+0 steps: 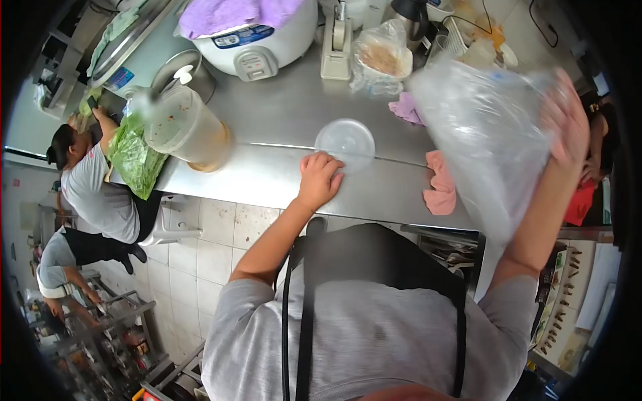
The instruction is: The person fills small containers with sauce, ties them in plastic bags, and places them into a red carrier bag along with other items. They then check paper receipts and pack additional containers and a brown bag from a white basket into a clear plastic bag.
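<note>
My left hand [321,179] is at the front part of the steel counter, fingers curled at the near rim of a round clear plastic lid [346,142] that lies flat. On the right, my right hand [565,123] is raised and blurred, gripping the edge of a large clear plastic bag [485,127]. Part of its fingers shows through the film. The bag hangs over the counter's right side, and what is in it I cannot make out. Beside it lie a pink cloth [439,184] and a purple cloth [406,108].
A tall plastic container [184,123] and a bag of green leaves [136,157] stand left. Behind are a white rice cooker [257,50], a tape dispenser [337,50] and a bagged tub [382,55]. Two people [100,184] work at left; another person [598,154] is at right.
</note>
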{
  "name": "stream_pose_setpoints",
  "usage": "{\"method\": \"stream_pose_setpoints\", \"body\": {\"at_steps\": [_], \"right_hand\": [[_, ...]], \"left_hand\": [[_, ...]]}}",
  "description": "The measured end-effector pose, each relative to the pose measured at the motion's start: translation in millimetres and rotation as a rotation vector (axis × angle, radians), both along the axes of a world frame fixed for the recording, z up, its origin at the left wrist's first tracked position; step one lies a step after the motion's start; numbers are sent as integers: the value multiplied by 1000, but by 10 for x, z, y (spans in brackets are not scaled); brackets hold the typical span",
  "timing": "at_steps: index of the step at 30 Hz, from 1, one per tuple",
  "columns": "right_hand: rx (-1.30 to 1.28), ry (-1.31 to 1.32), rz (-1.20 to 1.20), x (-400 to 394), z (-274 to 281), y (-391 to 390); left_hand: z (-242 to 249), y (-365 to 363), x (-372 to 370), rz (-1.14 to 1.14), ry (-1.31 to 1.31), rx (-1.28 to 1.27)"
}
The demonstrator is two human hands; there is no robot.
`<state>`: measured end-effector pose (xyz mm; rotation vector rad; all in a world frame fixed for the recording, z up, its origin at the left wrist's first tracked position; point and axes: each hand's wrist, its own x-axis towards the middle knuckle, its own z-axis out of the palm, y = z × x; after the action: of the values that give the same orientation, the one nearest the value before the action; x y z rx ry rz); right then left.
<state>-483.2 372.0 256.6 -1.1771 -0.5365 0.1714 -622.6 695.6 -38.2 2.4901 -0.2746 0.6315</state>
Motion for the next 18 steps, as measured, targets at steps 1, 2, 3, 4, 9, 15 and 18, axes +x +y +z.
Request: {"method": "stream_pose_setpoints", "body": {"at_steps": [1, 2, 3, 4, 9, 15, 18], "right_hand": [[-66, 8, -131, -66, 21, 456], [-132, 18, -272, -133, 34, 883], [-243, -11, -174, -168, -1, 1162], [-356, -52, -74, -191, -38, 1443], [-485, -855, 327, -144, -891, 2762], [-770, -609, 257, -467, -1619, 3062], [-847, -561, -6, -469, -1585, 2665]], "left_hand": [[100, 94, -41, 58, -25, -165], [222, 203, -78, 107, -46, -331], [287, 312, -104, 139, -62, -498], [220, 505, -159, 177, 67, -704], [719, 1116, -432, 83, 307, -1449], [200, 1431, -318, 323, 479, -1356], [285, 1360, -313, 350, 565, -1338]]}}
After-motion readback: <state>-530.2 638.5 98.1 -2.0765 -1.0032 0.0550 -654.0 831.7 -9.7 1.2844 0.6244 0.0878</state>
